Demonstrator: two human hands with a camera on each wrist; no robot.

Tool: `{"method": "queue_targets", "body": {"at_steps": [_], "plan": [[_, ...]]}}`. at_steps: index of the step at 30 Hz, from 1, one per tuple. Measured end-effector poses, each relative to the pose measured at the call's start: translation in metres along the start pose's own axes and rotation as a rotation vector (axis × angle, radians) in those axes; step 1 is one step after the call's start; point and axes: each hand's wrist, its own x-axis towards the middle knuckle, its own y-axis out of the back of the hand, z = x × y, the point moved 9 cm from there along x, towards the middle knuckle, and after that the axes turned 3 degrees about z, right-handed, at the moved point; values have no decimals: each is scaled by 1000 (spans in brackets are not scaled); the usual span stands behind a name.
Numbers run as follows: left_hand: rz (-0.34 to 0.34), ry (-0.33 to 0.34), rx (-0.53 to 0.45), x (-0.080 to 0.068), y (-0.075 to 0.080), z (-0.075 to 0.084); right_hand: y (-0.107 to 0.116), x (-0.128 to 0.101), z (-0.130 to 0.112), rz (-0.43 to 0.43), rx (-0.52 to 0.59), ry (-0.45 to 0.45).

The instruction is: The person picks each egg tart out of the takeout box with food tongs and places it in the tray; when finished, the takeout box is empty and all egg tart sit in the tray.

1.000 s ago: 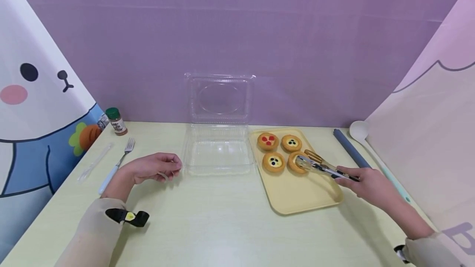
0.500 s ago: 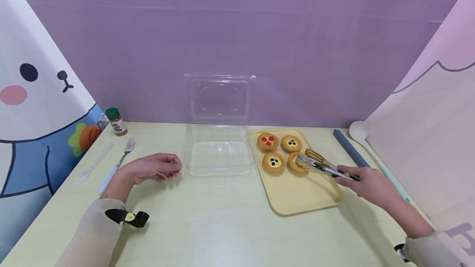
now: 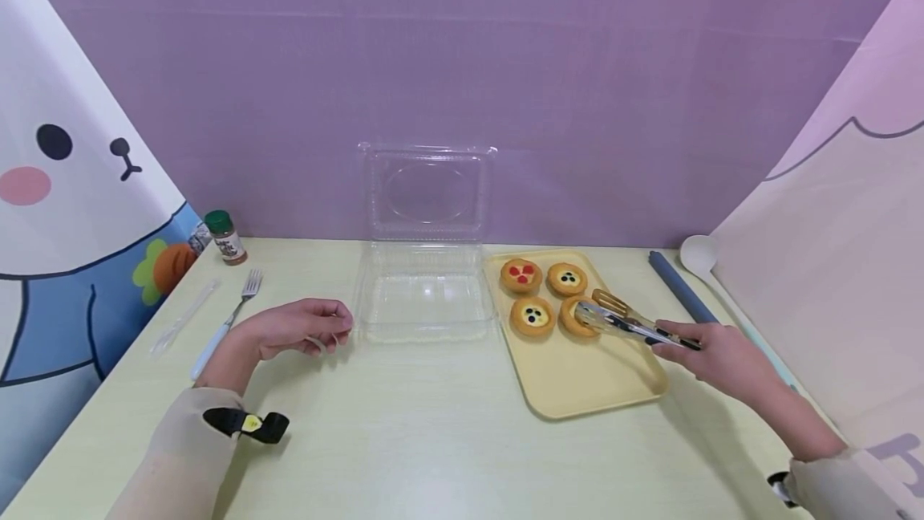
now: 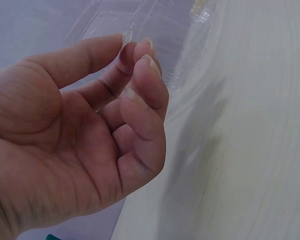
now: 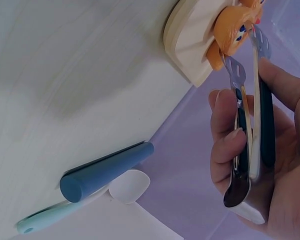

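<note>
My right hand (image 3: 722,355) grips a pair of metal food tongs (image 5: 255,130) with dark handles. In the head view the tongs' ends are at the front-right egg tart (image 3: 575,327), one over its top and the other at its right side. That tart sits on the beige tray (image 3: 577,383) with three other tarts, one topped with red pieces (image 3: 521,276). Relaxed and loosely curled, my left hand (image 3: 299,327) appears to hold nothing. It hovers just left of the clear plastic clamshell box (image 3: 426,295), whose lid (image 3: 429,191) stands up at the back.
At the left lie a fork (image 3: 224,327) and a clear plastic-wrapped utensil (image 3: 184,318); behind them stands a spice jar (image 3: 227,239) with a green cap. On the right are a blue-grey cylinder (image 3: 682,287) and a white spoon (image 3: 700,257) with a mint handle. A purple backdrop (image 3: 577,103) rises behind.
</note>
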Motion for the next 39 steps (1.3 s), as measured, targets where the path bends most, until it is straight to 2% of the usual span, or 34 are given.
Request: {"method": "queue_targets", "body": {"at_steps": [9,18,25,31,39], "plan": [[13,7,-6,-1,2,0,2,1,4,-18,13,-23],[13,5,-7,-3,2,1,14,7,11,2,44,-37],[18,8,-1,-2,1,1,13,15,33,3,83,-102],[12,12,-9,-1,1,0,2,21,54,-11,102,-142],[6,7,-12,-1,1,1,-10,33,78,28,79,-186]]}}
